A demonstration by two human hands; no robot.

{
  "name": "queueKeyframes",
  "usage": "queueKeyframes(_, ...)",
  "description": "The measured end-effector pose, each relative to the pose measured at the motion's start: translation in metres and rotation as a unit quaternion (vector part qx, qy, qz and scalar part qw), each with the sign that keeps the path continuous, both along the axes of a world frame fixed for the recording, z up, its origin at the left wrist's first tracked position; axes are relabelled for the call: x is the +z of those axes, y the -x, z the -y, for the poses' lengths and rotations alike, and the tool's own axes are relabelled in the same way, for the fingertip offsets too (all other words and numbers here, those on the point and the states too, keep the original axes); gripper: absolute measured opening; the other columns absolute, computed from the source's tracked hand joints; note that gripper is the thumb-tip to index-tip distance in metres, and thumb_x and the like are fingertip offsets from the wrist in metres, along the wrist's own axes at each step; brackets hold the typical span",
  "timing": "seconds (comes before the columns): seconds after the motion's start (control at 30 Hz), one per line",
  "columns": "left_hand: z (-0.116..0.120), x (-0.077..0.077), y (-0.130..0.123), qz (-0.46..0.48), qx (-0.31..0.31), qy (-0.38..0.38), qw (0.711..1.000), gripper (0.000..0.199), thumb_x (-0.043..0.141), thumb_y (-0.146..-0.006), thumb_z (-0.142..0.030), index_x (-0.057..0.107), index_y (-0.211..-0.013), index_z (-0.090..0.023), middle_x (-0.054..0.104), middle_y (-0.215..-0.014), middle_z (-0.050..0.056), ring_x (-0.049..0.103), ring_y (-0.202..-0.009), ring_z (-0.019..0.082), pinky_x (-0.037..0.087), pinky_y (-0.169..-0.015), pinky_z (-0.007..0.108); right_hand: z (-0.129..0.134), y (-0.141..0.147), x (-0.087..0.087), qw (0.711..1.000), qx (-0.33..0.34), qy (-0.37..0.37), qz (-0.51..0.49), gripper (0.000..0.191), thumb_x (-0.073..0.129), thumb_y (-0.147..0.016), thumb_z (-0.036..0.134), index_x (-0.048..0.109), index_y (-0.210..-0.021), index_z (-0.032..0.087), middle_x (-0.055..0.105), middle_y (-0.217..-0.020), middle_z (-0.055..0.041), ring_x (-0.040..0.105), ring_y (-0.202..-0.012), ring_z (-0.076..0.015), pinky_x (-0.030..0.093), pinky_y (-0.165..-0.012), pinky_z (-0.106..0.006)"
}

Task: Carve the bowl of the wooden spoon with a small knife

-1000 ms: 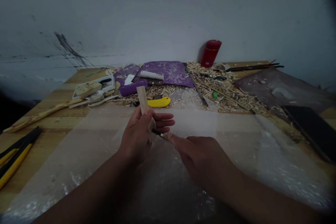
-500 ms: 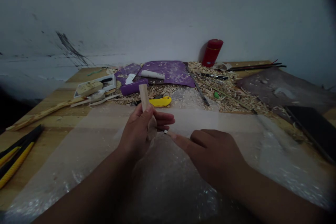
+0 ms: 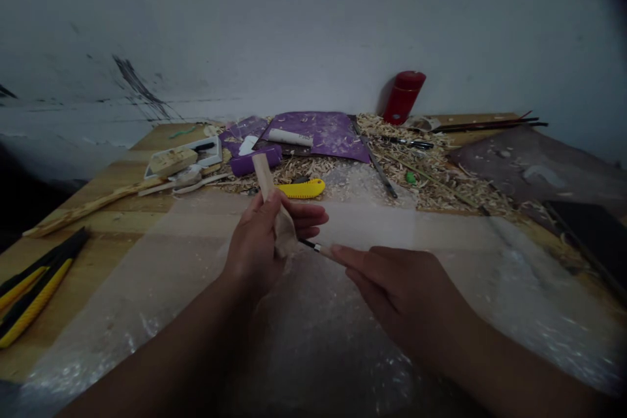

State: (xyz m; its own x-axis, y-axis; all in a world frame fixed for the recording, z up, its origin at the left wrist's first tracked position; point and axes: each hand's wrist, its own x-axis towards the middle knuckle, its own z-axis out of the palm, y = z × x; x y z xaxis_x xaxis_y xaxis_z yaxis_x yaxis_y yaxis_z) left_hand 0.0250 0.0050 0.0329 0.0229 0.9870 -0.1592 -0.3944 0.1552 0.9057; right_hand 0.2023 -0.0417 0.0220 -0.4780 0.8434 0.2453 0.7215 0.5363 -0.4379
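Note:
My left hand [image 3: 257,241] grips a pale piece of carved wood [image 3: 285,234], shaped like a spoon blank. Its straight handle end points up and away, and its wider end faces right. In my right hand [image 3: 401,287] is a slim carving knife [image 3: 327,253], with the forefinger stretched along its light wooden handle. The dark blade tip is at the wood's wide end; I cannot tell whether it touches. A sheet of clear plastic wrap [image 3: 196,326] lies under both hands. Just beyond the left hand rests a yellow utility knife [image 3: 304,189].
Yellow-black pliers-like handles [image 3: 42,287] lie at left, near a long stick [image 3: 93,209] and a white tray [image 3: 213,155]. Behind are a purple sheet [image 3: 323,134], wood shavings [image 3: 441,183] and a red canister [image 3: 404,98] against the wall. A dark phone-like slab [image 3: 588,235] lies at right.
The carving knife has moved slightly right, and its dark blade now shows beside the wood. The wood's handle end has tilted further left. The whole view has shifted a little.

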Motion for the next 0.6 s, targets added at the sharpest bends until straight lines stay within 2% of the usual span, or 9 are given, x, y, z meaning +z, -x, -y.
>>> queueKeyframes(0.1, 0.000, -0.001, 0.000, 0.056, 0.032, -0.012, 0.998, 0.021, 0.040, -0.082, -0.038, 0.047, -0.076, -0.019, 0.067, -0.076, 0.005, 0.064, -0.079, 0.022, 0.047, -0.075, 0.041, -0.001, 0.003, 0.001, 0.994, -0.011, 0.057, -0.096, 0.034, 0.044, -0.085, 0.018, 0.054, -0.116, 0.026, 0.068, -0.090, 0.0018, 0.062, -0.076, -0.0120, 0.046, -0.069, -0.024)
queueKeyframes(0.2, 0.000, -0.003, 0.001, 0.116, 0.069, -0.008, 0.991, 0.025, 0.039, -0.083, -0.041, 0.049, -0.073, -0.021, 0.061, -0.078, -0.001, 0.060, -0.074, 0.014, 0.048, -0.074, 0.034, -0.001, 0.007, 0.002, 0.984, -0.016, 0.092, -0.151, 0.035, 0.045, -0.085, 0.016, 0.053, -0.117, 0.027, 0.065, -0.105, 0.0041, 0.061, -0.089, -0.0098, 0.046, -0.079, -0.021)
queueKeyframes(0.3, 0.003, -0.002, 0.002, 0.128, 0.076, -0.028, 0.988, 0.020, 0.042, -0.082, -0.038, 0.050, -0.073, -0.023, 0.055, -0.078, -0.003, 0.054, -0.070, 0.011, 0.047, -0.070, 0.029, 0.000, 0.010, 0.002, 0.979, -0.015, 0.108, -0.174, 0.036, 0.044, -0.085, 0.015, 0.052, -0.118, 0.027, 0.064, -0.108, 0.0040, 0.060, -0.094, -0.0103, 0.046, -0.082, -0.022)
queueKeyframes(0.47, 0.011, 0.004, 0.001, 0.132, 0.063, -0.089, 0.985, 0.006, 0.049, -0.080, -0.025, 0.051, -0.074, -0.024, 0.049, -0.081, -0.003, 0.050, -0.076, 0.011, 0.045, -0.076, 0.028, 0.000, 0.012, 0.001, 0.976, -0.022, 0.098, -0.192, 0.037, 0.043, -0.085, 0.012, 0.052, -0.118, 0.026, 0.063, -0.110, 0.0022, 0.060, -0.095, -0.0123, 0.048, -0.082, -0.026)
queueKeyframes(0.6, 0.013, 0.006, 0.000, 0.125, 0.073, -0.130, 0.981, 0.014, 0.056, -0.069, -0.009, 0.051, -0.069, -0.022, 0.045, -0.079, -0.002, 0.047, -0.078, 0.011, 0.043, -0.078, 0.027, -0.001, 0.012, 0.002, 0.967, -0.028, 0.130, -0.216, 0.035, 0.042, -0.086, 0.015, 0.053, -0.117, 0.028, 0.063, -0.109, 0.0021, 0.060, -0.094, -0.0132, 0.049, -0.081, -0.027)
